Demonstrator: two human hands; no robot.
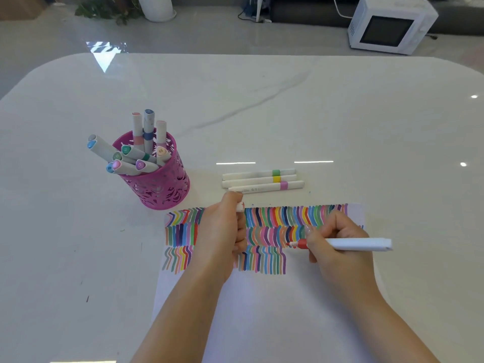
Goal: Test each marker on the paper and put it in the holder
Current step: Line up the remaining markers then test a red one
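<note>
My right hand [337,239] grips an uncapped white marker with a red tip [358,244], its tip touching the paper [275,305] at the end of the third row of coloured strokes. My left hand [222,231] rests on the paper, fingers curled round the marker's cap [240,206]. Three capped markers [263,180] with green, yellow and pink bands lie side by side just beyond the paper. The pink openwork holder [163,187] stands to the left, with several markers in it.
The white marble table [288,106] has a rounded far edge. On the floor beyond stand a white microwave [390,24] and a potted plant [154,7].
</note>
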